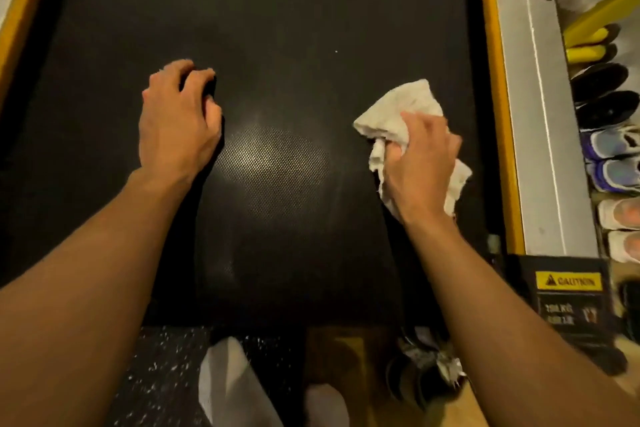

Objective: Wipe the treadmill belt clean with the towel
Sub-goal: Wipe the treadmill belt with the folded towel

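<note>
The black treadmill belt (277, 28) fills most of the view, with a shiny patch of reflected light near its middle. My right hand (420, 166) grips a crumpled white towel (405, 107) and presses it on the belt's right side, close to the yellow edge strip. On the left side of the belt rests my left hand (178, 118), fingers curled with their tips on the belt, holding nothing. Part of the towel is hidden under my right palm.
A yellow strip and a grey side rail (540, 114) run along the right. Beyond the rail stand several pairs of shoes (613, 156). A black end cap with a caution label (568, 295) sits at the near right. Speckled floor (162, 374) lies below.
</note>
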